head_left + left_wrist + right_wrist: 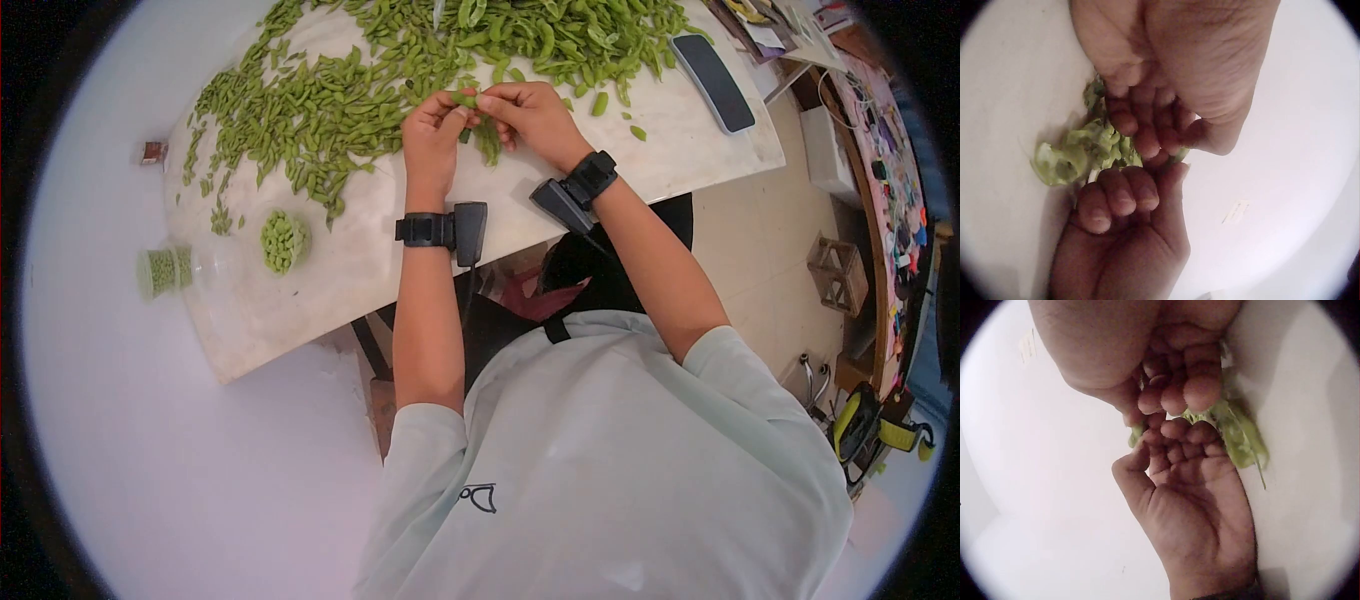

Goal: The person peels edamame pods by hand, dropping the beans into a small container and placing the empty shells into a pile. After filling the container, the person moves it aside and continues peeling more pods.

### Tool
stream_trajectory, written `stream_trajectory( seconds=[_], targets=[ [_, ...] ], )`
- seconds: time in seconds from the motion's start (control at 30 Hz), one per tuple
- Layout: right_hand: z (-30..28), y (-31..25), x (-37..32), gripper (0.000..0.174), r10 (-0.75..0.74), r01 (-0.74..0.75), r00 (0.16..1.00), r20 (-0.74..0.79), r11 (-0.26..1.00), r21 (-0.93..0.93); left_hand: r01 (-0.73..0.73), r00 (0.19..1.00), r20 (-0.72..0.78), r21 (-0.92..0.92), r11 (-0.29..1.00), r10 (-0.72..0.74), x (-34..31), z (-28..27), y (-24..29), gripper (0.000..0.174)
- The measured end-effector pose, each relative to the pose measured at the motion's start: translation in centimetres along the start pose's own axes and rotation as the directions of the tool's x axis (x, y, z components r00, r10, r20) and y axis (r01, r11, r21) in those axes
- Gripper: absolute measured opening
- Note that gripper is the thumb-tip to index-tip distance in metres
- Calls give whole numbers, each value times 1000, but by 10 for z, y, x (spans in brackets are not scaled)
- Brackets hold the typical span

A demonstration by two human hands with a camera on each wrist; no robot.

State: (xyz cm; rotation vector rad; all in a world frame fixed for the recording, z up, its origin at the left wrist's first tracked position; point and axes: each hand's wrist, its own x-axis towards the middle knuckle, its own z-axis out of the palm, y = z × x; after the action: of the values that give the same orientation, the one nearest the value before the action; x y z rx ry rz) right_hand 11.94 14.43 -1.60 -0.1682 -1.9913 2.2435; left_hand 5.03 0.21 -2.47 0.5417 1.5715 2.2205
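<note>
Both hands meet over the table edge side of a heap of soybean pods (330, 120). A small green soybean pod (466, 99) is pinched between thumb and fingers of the left hand (432, 125) at one end. Thumb and fingertips of the right hand (540, 118) pinch the same pod from the other side. In the right wrist view the pod (1136, 435) shows between the two thumbs; the other fingers are curled beneath. Split pod shells (1060, 164) lie on the table just below the hands, partly hidden by the fingers.
A clear cup of shelled green beans (285, 240) stands left of the left forearm. Farther left is a clear container (165, 271) with small green contents. A phone (712, 84) lies at the right of the white table (350, 265). A wooden stool (838, 275) stands on the floor.
</note>
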Motion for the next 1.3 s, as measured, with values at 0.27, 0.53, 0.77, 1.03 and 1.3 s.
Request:
stream_trajectory(
  seconds=[0.27, 0.53, 0.77, 1.03, 1.3],
  targets=[
    [0, 1, 1, 26, -12, 12, 1000, 23, 1000, -20, -3, 1000, 2, 86, 996, 3, -1, 1, 4, 13],
    [1, -3, -2, 43, 57, -56, 998, -37, 998, 32, -51, 998, -12, 184, 982, 54, -1, 1, -2, 13],
    [1, 3, 1, 45, 61, -56, 997, -38, 991, 121, 19, 1000, -23, 116, 993, -17, 0, 6, 1, 17],
    [3, 0, 2, 44, 50, -35, 994, -99, 988, 150, -134, 991, 31, 104, 985, 132, -1, 6, 3, 20],
    [2, 1, 1, 43, 27, -20, 996, -81, 996, 91, -60, 998, 17, 190, 980, 57, -2, 12, 6, 13]
  ],
)
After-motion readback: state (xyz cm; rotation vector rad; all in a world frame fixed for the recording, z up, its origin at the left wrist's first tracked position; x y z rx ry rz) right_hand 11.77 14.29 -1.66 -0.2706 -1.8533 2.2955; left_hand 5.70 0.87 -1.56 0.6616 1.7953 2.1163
